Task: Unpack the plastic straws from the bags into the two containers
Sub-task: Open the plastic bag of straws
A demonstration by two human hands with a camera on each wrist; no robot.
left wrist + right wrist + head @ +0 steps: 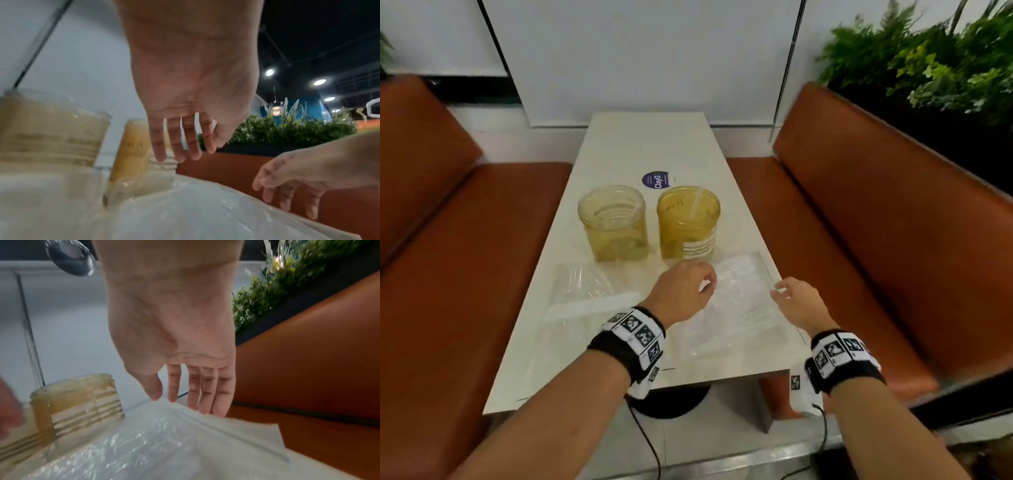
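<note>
Head view | straw bag (pixel 736 301) between loose, empty left hand (pixel 681 294) and right hand (pixel 799 301)

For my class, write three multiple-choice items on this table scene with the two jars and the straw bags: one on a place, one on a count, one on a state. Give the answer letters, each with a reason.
1. Where does the round dark blue sticker lie on the white table?
A. beyond the two jars
B. at the near table edge
C. under the left bag

2. How many yellowish clear plastic jars stand on the table?
A. one
B. two
C. four

3. In what state is the right hand?
A. clenched in a fist
B. gripping a jar
C. open, fingers straight, above the clear plastic bag of straws

Answers:
1 A: the sticker sits behind the jars, toward the wall.
2 B: a paler left jar and a darker right jar stand side by side.
3 C: the right wrist view shows straight fingers holding nothing.
</note>
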